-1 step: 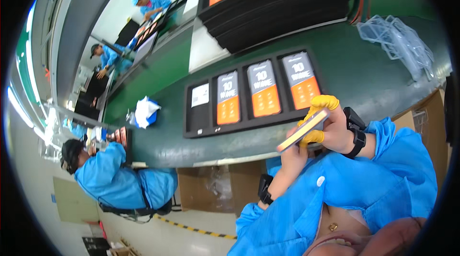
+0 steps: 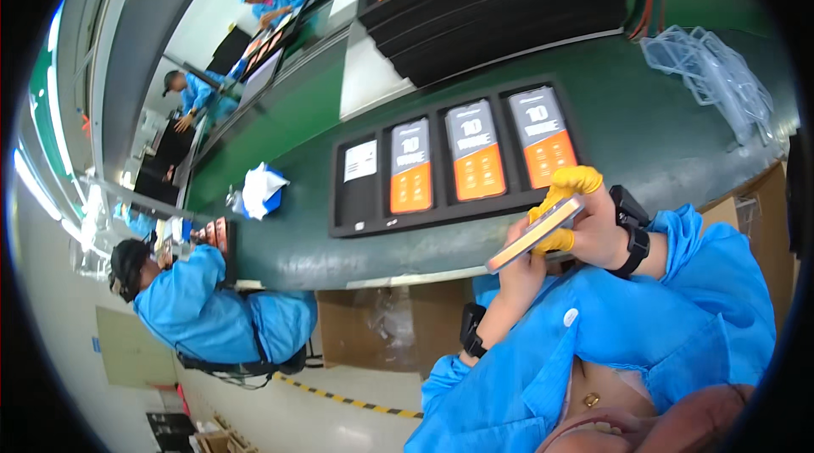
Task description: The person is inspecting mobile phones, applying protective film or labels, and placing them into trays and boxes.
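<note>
A thin phone (image 2: 536, 235) is held tilted in front of my chest, seen nearly edge-on with a pale orange face. My right hand (image 2: 600, 228) pinches it at its upper end; yellow covers sit on the thumb and a finger. Lower down, my left hand (image 2: 519, 282) grips it from beneath, its fingers partly hidden behind it. Just beyond my hands lies a black tray (image 2: 356, 201) on the green bench. Three phones with grey-and-orange printed faces (image 2: 475, 152) fill its compartments; the leftmost compartment has only a white label (image 2: 359, 161).
Behind the tray rises a tall stack of black trays (image 2: 509, 16). Clear plastic pieces (image 2: 712, 84) lie at the far right, and a white-and-blue bundle (image 2: 261, 192) at the left. A co-worker (image 2: 203, 305) sits left; cardboard boxes (image 2: 441, 330) stand below the bench edge.
The view has shifted slightly, so the tray and bench appear a little to the right and higher. Both hands keep the same hold on the phone.
</note>
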Available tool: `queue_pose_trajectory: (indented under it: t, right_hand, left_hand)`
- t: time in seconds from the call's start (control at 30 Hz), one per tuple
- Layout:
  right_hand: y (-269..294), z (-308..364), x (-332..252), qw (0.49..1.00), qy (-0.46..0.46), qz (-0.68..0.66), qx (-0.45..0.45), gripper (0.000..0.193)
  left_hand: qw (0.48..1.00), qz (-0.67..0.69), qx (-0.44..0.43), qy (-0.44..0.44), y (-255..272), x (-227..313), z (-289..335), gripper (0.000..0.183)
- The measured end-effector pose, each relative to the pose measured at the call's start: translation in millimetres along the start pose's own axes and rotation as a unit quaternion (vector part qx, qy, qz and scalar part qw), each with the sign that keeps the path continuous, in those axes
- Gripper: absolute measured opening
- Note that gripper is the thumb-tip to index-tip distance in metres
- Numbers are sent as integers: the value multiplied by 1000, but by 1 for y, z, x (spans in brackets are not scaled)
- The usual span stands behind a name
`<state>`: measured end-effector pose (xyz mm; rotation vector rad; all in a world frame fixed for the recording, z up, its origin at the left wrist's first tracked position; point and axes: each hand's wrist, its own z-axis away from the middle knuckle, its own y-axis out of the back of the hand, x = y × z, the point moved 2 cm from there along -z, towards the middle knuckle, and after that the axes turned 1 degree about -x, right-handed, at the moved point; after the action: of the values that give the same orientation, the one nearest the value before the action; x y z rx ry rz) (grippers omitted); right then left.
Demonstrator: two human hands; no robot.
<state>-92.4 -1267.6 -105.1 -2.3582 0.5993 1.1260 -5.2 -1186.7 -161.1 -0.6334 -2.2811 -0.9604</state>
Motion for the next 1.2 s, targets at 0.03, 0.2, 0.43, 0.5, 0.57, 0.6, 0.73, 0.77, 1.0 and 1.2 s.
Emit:
queue_pose_trajectory:
  t: [0.03,0.2,0.43,0.5,0.57,0.6,0.73,0.77,1.0,1.2]
  right_hand:
    - [-3,-9,4,991,14,133,13,67]
    - [5,-44,-1,976,-38,215,-18,75]
    - [124,1,27,787,-136,600,29,56]
    - [128,10,34,782,-162,601,33,54]
    - [125,14,32,781,-176,599,34,49]
    - [125,16,30,777,-179,601,45,49]
    - [121,16,29,754,-171,633,38,51]
    - [122,38,19,718,-183,671,44,51]
    - [90,-13,26,809,-320,491,49,58]
    - [125,-9,-18,946,-226,136,186,46]
  left_hand:
    - [999,-40,0,-12,7,-8,0,36]
    - [994,-5,23,109,98,-60,-29,30]
    - [901,96,-153,394,249,-176,-75,25]
    - [802,84,-312,503,256,-204,-86,28]
    - [784,-134,-394,461,247,-210,-103,30]
    - [722,-352,-449,391,243,-204,-118,32]
    - [749,-581,-27,317,268,-136,-114,52]
    - [836,-481,35,264,253,-160,-126,53]
    - [872,-29,-36,487,257,-219,-36,42]
    - [865,256,64,427,250,-131,-15,30]
